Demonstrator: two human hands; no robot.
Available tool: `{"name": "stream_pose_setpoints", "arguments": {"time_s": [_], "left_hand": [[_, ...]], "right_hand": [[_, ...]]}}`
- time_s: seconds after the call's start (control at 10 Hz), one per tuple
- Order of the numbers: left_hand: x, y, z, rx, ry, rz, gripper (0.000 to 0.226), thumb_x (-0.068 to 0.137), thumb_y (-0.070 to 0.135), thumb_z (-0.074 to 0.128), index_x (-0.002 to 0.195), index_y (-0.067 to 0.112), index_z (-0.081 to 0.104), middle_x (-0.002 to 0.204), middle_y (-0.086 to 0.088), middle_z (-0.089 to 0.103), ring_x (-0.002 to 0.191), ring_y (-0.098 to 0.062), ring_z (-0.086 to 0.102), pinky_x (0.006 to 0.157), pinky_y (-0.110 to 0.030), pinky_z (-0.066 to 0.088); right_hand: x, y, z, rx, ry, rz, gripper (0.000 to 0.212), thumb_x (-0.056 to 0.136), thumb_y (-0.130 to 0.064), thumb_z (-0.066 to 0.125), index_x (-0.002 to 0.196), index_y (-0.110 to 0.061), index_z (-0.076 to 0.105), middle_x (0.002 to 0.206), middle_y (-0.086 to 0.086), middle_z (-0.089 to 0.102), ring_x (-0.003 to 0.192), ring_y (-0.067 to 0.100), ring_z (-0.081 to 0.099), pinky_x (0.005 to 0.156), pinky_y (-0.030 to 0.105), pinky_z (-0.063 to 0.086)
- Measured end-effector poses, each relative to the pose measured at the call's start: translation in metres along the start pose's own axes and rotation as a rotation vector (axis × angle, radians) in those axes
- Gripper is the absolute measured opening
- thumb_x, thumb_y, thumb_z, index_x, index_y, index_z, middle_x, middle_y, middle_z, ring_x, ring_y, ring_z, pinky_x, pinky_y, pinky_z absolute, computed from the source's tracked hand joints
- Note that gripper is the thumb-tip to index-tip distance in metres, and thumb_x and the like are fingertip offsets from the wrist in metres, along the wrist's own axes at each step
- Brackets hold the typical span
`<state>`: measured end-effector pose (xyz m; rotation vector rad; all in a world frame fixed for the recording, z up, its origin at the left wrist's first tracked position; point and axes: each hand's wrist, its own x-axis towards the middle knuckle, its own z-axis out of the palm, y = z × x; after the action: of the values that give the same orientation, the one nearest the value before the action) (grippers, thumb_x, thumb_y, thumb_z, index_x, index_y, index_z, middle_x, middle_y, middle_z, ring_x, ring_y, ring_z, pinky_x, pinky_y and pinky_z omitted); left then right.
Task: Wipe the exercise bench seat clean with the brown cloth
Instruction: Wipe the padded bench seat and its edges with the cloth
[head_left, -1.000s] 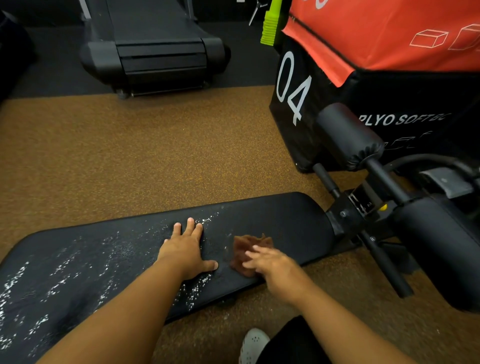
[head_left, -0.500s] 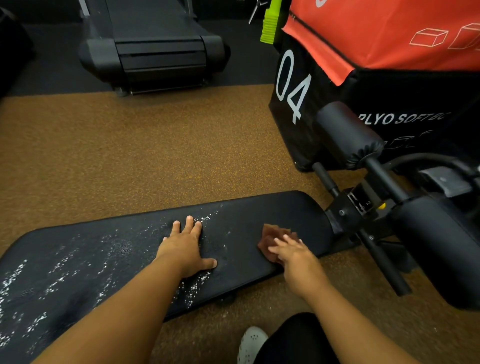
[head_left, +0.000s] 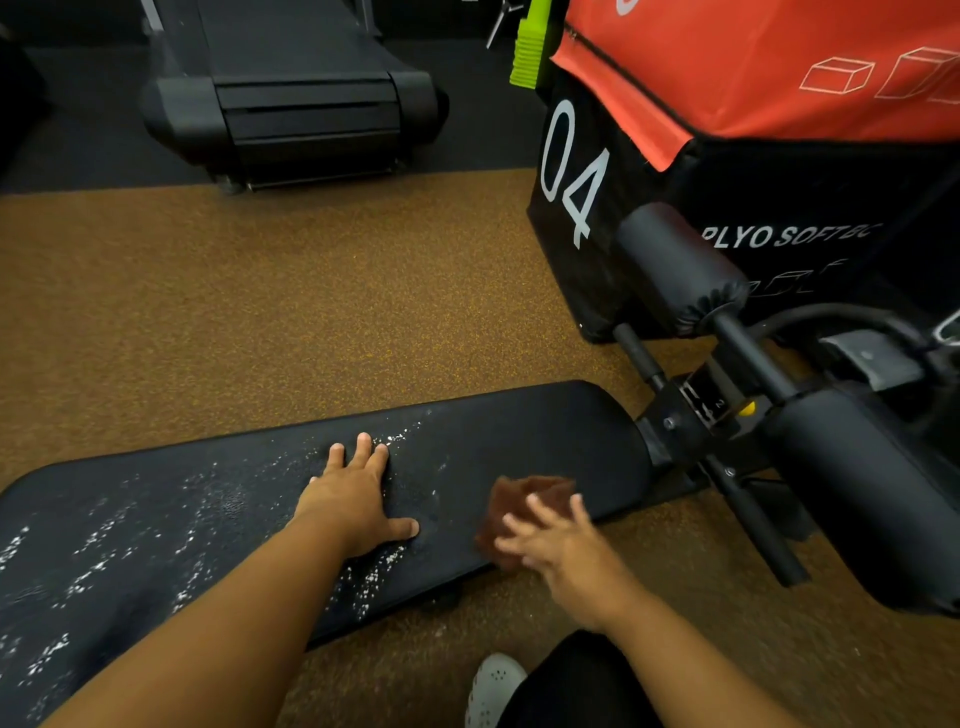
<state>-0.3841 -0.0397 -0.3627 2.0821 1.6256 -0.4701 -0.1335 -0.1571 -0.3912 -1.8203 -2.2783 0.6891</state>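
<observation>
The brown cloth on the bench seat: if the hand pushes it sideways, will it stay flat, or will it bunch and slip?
The brown cloth already lies crumpled under the right hand, so it is probably floppy and will bunch when pushed. The bench seat looks smooth, so the cloth likely slides easily; its small size suggests it is light.

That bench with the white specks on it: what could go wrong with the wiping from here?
1. The left hand lies flat on the bench among the specks, so the patch under it may go unwiped, and the palm could pick up residue.
2. The cloth under the right hand sits near the front edge, so a stroke could push specks onto the floor.
3. Most specks lie far left of the cloth and could be missed.
</observation>
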Motion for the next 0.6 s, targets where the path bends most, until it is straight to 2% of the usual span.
{"name": "stream_pose_setpoints", "arguments": {"time_s": [0.1,0.2,0.3,0.4,0.5,0.6], "left_hand": [[0.0,-0.001,-0.001,0.002,0.001,0.001,0.116,0.07,0.072,0.061,0.152,0.024,-0.005,0.16,0.003,-0.015,0.148,-0.028,-0.01,0.116,-0.052,0.022],[0.0,0.0,-0.001,0.001,0.004,-0.003,0.116,0.07,0.072,0.062,0.152,0.024,-0.005,0.16,0.003,-0.015,0.148,-0.027,-0.01,0.116,-0.051,0.022],[0.0,0.001,-0.001,-0.002,0.005,-0.009,0.117,0.069,0.072,0.062,0.152,0.025,-0.005,0.16,0.004,-0.015,0.148,-0.027,-0.009,0.116,-0.051,0.023],[0.0,0.0,-0.001,-0.002,0.007,-0.014,0.118,0.068,0.073,0.062,0.152,0.025,-0.005,0.16,0.004,-0.015,0.148,-0.026,-0.01,0.116,-0.05,0.024],[-0.001,0.0,0.0,-0.006,0.008,-0.014,0.118,0.068,0.073,0.062,0.152,0.026,-0.006,0.16,0.005,-0.016,0.148,-0.025,-0.01,0.116,-0.049,0.024],[0.0,-0.001,0.0,-0.008,0.015,-0.014,0.117,0.068,0.074,0.062,0.152,0.027,-0.005,0.16,0.006,-0.016,0.148,-0.024,-0.01,0.116,-0.049,0.025]], "right_hand": [[-0.008,0.007,-0.007,-0.054,-0.101,-0.082,0.044,0.097,-0.016,0.048,0.132,-0.042,0.048,0.144,-0.026,0.031,0.141,-0.001,0.004,0.106,0.043,-0.03],[-0.019,0.045,-0.022,-0.05,0.088,0.121,0.049,0.093,-0.01,0.052,0.127,-0.045,0.051,0.138,-0.027,0.033,0.139,-0.002,0.015,0.105,0.045,-0.03],[-0.019,0.057,-0.032,-0.071,0.233,0.474,0.05,0.096,-0.009,0.046,0.13,-0.045,0.047,0.145,-0.02,0.037,0.139,-0.002,0.014,0.11,0.053,-0.022],[-0.004,0.023,-0.022,-0.116,0.148,0.419,0.051,0.097,-0.01,0.042,0.138,-0.04,0.039,0.151,-0.015,0.03,0.144,0.011,0.013,0.112,0.054,-0.014],[-0.004,0.002,0.0,-0.054,0.003,0.029,0.05,0.095,-0.007,0.045,0.134,-0.038,0.046,0.148,-0.012,0.036,0.144,0.013,0.017,0.109,0.042,-0.026],[-0.009,0.031,-0.012,0.006,0.11,0.047,0.046,0.094,-0.011,0.05,0.128,-0.041,0.053,0.142,-0.016,0.044,0.14,0.004,0.026,0.102,0.04,-0.035]]}}
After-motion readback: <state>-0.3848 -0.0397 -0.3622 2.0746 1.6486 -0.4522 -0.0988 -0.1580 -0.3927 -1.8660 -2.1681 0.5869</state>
